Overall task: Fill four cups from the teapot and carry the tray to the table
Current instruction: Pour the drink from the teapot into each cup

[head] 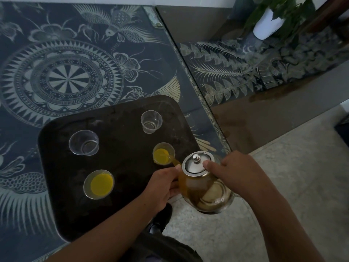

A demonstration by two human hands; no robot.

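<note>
A dark tray [120, 148] lies on a patterned table and carries several clear cups. The near-left cup [98, 184] holds yellow tea. A stream of tea runs from the teapot's spout into the near-right cup [163, 153], which is partly full. The far-left cup [83, 142] and far-right cup [151, 121] hold no tea. The glass teapot [204, 184] with a steel lid is tilted toward the tray. My right hand [238, 171] grips it from the right, thumb pressing the lid. My left hand [162, 184] holds the pot's left side below the spout.
The table [75, 59] has a glass top with mandala and bird patterns. A lower patterned surface with a white plant pot [268, 25] stands at the back right. Pale floor lies to the right, and my dark shoe [160, 218] is below the tray.
</note>
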